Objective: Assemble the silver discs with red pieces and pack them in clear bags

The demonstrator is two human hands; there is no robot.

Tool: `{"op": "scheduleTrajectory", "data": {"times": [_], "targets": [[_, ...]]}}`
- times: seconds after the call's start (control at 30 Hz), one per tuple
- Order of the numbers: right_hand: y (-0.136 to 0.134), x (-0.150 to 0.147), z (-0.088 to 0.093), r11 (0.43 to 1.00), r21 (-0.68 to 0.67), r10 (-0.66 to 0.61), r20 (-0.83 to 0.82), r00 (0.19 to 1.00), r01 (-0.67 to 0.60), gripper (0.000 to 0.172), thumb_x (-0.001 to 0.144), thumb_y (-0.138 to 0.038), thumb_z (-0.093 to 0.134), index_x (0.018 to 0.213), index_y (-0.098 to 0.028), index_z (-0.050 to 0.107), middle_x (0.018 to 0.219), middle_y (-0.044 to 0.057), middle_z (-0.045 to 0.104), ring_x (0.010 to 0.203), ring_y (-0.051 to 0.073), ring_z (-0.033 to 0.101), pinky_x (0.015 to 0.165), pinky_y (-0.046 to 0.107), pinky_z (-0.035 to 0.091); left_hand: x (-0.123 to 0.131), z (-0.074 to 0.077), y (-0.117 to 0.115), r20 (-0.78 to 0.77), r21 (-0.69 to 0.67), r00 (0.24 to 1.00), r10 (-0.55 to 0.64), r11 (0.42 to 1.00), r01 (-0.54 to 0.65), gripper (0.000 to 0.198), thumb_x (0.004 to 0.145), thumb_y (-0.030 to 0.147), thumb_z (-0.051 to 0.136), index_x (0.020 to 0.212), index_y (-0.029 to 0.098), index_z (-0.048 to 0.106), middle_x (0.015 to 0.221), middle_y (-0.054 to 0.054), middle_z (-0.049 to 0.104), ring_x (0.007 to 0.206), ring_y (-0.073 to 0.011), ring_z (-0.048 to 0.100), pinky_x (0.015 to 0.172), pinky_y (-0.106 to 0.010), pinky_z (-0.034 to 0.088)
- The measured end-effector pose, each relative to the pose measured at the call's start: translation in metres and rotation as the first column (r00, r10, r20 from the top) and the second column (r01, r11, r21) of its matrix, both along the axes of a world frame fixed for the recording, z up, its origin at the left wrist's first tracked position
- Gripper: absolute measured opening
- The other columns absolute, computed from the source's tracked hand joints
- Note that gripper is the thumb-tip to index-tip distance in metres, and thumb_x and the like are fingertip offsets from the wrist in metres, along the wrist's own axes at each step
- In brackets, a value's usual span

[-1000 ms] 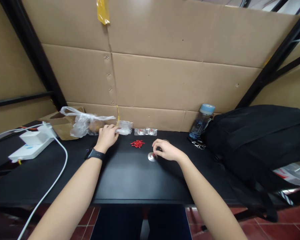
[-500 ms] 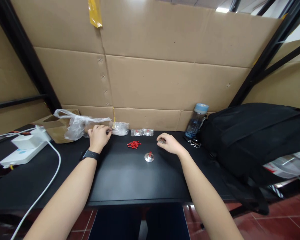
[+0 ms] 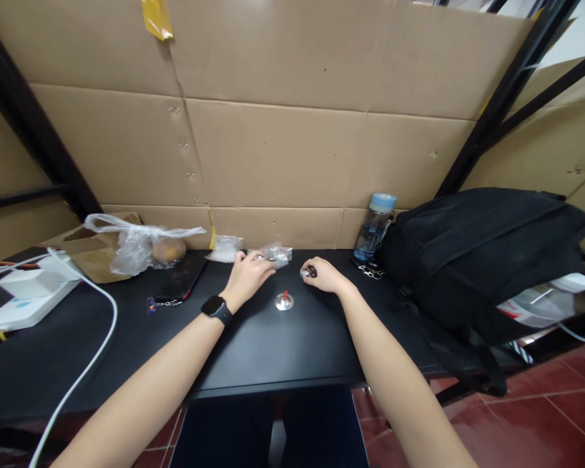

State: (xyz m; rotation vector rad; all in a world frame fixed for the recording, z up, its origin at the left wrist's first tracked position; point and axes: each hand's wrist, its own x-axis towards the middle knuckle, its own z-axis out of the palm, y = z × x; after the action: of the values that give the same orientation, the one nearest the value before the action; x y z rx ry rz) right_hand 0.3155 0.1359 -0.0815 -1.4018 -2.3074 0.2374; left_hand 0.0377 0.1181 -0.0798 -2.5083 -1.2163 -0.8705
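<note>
Mid-frame, the disc [image 3: 284, 302] lies on the table [image 3: 292, 354] between the hands; the right hand [image 3: 325, 275] has its fingers curled around a shiny piece [image 3: 308, 272], while the left hand [image 3: 246, 276], fingers loosely bent, partly covers the packets [image 3: 281, 253], and whether it grips one cannot be told. A clear bag [image 3: 225, 248] and phone [image 3: 179, 281] sit left of centre, a knotted bag [image 3: 132, 250], box [image 3: 95, 253] and power strip [image 3: 29, 305] farther left; the bottle [image 3: 373, 227] and backpack [image 3: 472, 253] crowd the right.
</note>
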Motion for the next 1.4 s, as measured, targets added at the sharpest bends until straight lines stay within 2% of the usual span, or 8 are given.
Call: {"op": "scheduleTrajectory", "data": {"times": [0.13, 0.33, 0.47, 0.67, 0.9, 1.1, 1.2, 1.4], "targets": [[0.0, -0.001, -0.001, 1.0, 0.008, 0.001, -0.017, 1.0, -0.001, 0.025, 0.077, -0.013, 0.076, 0.101, -0.017, 0.072, 0.097, 0.008, 0.067, 0.085, 0.019, 0.064, 0.081, 0.028, 0.048, -0.004, -0.009, 0.006, -0.002, -0.146, 0.999, -0.045, 0.988, 0.045, 0.031, 0.102, 0.039, 0.043, 0.125, 0.032, 0.063, 0.132, -0.005, 0.064, 0.128, -0.0283, 0.046, 0.098, -0.046, 0.032], [0.0, 0.001, -0.003, 1.0, -0.014, -0.016, -0.088, 0.996, 0.014, 0.02, 0.079, -0.012, 0.073, 0.096, -0.02, 0.073, 0.09, 0.004, 0.073, 0.081, 0.018, 0.067, 0.075, 0.026, 0.049, -0.045, -0.001, 0.004, -0.022, -0.248, 0.999, -0.026, 0.969, 0.02, 0.018, 0.084, 0.027, 0.06, 0.099, 0.027, 0.071, 0.111, -0.005, 0.067, 0.114, -0.0289, 0.052, 0.097, -0.044, 0.036], [0.002, 0.004, -0.005, 1.0, -0.009, -0.02, -0.126, 0.992, 0.019, 0.025, 0.075, -0.01, 0.076, 0.097, -0.022, 0.073, 0.093, 0.004, 0.074, 0.083, 0.019, 0.069, 0.076, 0.027, 0.051, -0.055, 0.0, 0.003, -0.07, -0.29, 0.996, -0.048, 0.957, 0.026, 0.021, 0.081, 0.027, 0.066, 0.101, 0.031, 0.073, 0.112, -0.005, 0.065, 0.115, -0.0303, 0.051, 0.097, -0.045, 0.034], [-0.001, 0.003, 0.0, 1.0, -0.01, -0.024, -0.246, 0.969, 0.022, 0.036, 0.074, -0.008, 0.075, 0.108, -0.02, 0.068, 0.101, 0.005, 0.074, 0.087, 0.019, 0.069, 0.083, 0.029, 0.051, -0.054, -0.005, 0.009, -0.057, -0.29, 0.997, -0.045, 0.957, 0.026, 0.007, 0.081, 0.033, 0.074, 0.084, 0.028, 0.073, 0.104, -0.005, 0.066, 0.11, -0.0297, 0.053, 0.093, -0.043, 0.035], [-0.004, -0.003, 0.003, 0.998, -0.055, -0.01, -0.317, 0.948, -0.008, 0.035, 0.073, -0.009, 0.074, 0.106, -0.018, 0.068, 0.098, 0.003, 0.074, 0.084, 0.016, 0.068, 0.082, 0.028, 0.05, -0.046, -0.007, 0.007, -0.08, -0.256, 0.997, -0.006, 0.967, -0.015, 0.011, 0.086, 0.035, 0.067, 0.087, 0.025, 0.073, 0.102, -0.007, 0.067, 0.106, -0.0295, 0.053, 0.09, -0.043, 0.035], [-0.007, -0.01, 0.004, 1.0, 0.007, -0.004, -0.384, 0.923, 0.007, 0.032, 0.076, -0.016, 0.072, 0.108, -0.021, 0.069, 0.098, 0.002, 0.074, 0.087, 0.017, 0.067, 0.081, 0.029, 0.05, -0.041, -0.007, 0.003, -0.091, -0.241, 0.996, 0.018, 0.97, -0.039, 0.017, 0.091, 0.03, 0.056, 0.082, 0.023, 0.069, 0.1, -0.008, 0.067, 0.104, -0.0293, 0.053, 0.089, -0.043, 0.035], [-0.009, -0.018, 0.005, 0.998, 0.059, 0.017, -0.454, 0.891, 0.011, 0.04, 0.076, -0.019, 0.073, 0.115, -0.023, 0.066, 0.109, 0.004, 0.072, 0.094, 0.019, 0.066, 0.08, 0.03, 0.05, -0.041, -0.004, 0.001, -0.044, -0.236, 0.999, 0.025, 0.971, -0.034, 0.016, 0.093, 0.027, 0.053, 0.083, 0.023, 0.065, 0.1, -0.007, 0.068, 0.105, -0.029, 0.054, 0.089, -0.043, 0.035], [-0.018, -0.041, 0.01, 0.995, 0.037, 0.097, -0.574, 0.813, -0.093, 0.042, 0.077, -0.026, 0.074, 0.118, -0.023, 0.065, 0.12, 0.007, 0.069, 0.095, 0.019, 0.065, 0.073, 0.028, 0.051, -0.032, 0.007, -0.007, 0.204, -0.252, 0.979, 0.028, 0.968, 0.025, 0.015, 0.097, 0.031, 0.048, 0.096, 0.023, 0.061, 0.101, -0.006, 0.071, 0.103, -0.0252, 0.059, 0.091, -0.041, 0.037]]}}
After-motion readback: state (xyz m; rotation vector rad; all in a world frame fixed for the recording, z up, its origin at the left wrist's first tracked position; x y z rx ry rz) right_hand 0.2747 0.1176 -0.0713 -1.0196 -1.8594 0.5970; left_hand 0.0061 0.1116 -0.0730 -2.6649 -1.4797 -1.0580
